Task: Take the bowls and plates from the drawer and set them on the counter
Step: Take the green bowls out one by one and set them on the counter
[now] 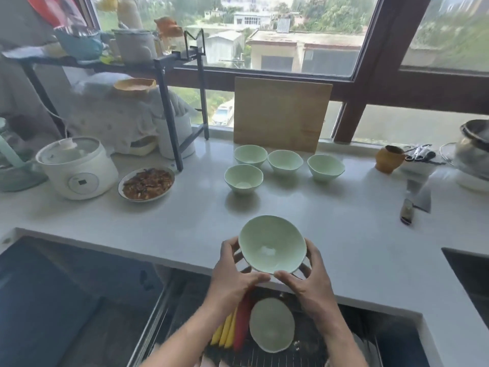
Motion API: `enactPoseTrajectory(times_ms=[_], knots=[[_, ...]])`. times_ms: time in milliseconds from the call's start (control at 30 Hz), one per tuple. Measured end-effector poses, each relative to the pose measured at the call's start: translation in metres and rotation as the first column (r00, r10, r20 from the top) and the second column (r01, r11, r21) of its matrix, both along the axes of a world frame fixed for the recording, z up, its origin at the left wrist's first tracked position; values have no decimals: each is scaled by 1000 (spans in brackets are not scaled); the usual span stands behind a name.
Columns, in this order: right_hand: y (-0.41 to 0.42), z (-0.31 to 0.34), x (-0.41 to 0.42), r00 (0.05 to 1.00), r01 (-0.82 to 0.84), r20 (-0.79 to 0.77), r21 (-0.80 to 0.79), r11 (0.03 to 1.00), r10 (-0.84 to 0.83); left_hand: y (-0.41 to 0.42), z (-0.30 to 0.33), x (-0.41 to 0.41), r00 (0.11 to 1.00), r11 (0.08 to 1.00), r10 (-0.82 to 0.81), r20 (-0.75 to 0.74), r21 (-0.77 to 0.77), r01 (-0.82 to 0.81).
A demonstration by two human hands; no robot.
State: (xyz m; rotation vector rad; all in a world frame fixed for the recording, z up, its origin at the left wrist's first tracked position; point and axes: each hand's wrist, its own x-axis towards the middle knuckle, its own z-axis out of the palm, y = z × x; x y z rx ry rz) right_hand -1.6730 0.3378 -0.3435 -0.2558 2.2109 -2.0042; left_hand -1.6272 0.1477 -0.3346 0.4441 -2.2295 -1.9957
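Head view: left hand and right hand together grip one green bowl; four matching bowls sit at twelve o'clock on the counter.

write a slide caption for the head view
Both hands lift a green bowl above the counter beside four set-down bowls.

Home kitchen: counter, rice cooker, dish drawer.

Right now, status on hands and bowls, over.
Left hand and right hand both grip held bowl above counter edge. Four bowls already set down. One pale dish in drawer. Path clear.
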Motion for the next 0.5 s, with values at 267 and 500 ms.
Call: enactPoseTrajectory(times_ms=[267,500], knots=[[22,-14,-151,998,63,6,5,998,-63,24,-18,-159,999,999,-15,40,32,14],[22,-49,-254,996,83,30,-4,997,-83,28,-51,-261,999,997,-19,31,82,17]])
